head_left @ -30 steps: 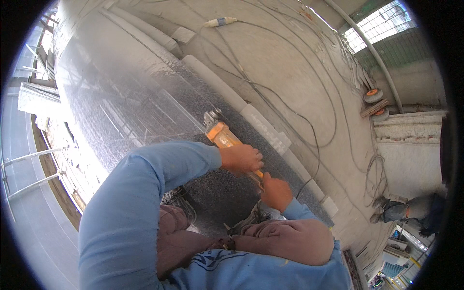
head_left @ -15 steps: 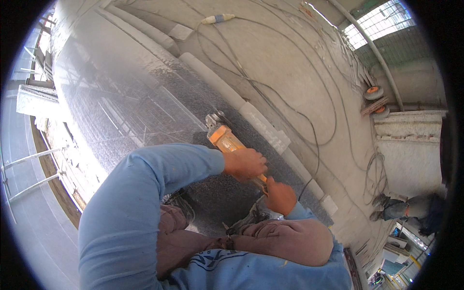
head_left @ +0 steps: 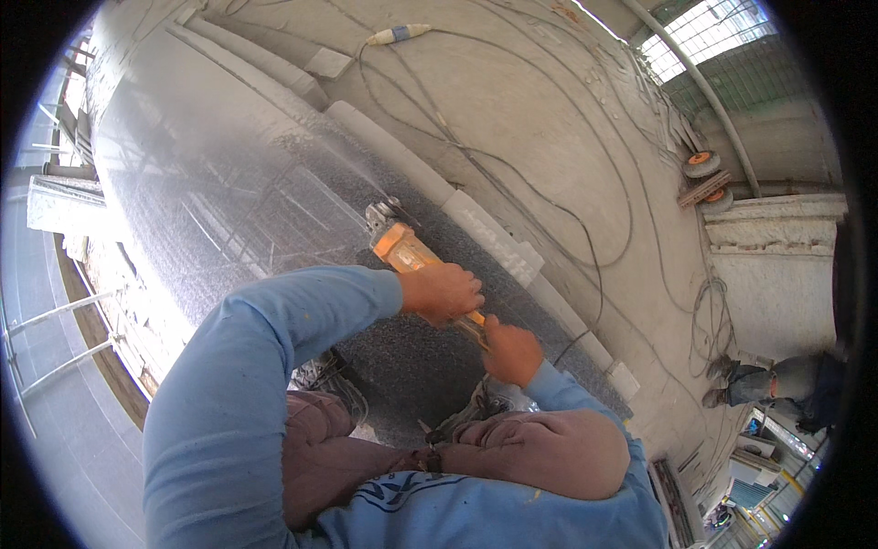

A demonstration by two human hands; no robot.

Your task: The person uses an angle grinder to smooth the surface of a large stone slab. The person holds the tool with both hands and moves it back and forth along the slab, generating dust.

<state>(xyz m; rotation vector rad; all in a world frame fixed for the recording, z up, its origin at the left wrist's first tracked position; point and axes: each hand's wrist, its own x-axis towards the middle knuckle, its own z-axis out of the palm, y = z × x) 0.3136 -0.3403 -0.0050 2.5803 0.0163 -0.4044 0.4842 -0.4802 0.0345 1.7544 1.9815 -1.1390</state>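
Both of my hands are on an orange angle grinder (head_left: 413,252). My left hand (head_left: 442,294) wraps round its body just behind the metal head, while my right hand (head_left: 513,353) grips the narrow rear end. The grinder's head rests at the surface of a dark, speckled stone slab (head_left: 302,224), near its right edge. A fine spray or dust streaks away from the disc, up and to the left. The disc is partly hidden by its guard and the spray. Pale streaks and a shiny film cover much of the slab.
Pale stone blocks (head_left: 494,240) line the slab's right side. Dark cables (head_left: 549,206) loop over the dusty floor (head_left: 521,128), with a white-and-blue connector (head_left: 399,35) among them. A wheeled trolley (head_left: 706,183) stands at the far right; below it, another person's legs (head_left: 750,383) show.
The grinder and both hands have shifted left and slightly away from me along the slab. Spray around the disc shows more plainly. Both hands keep their hold.
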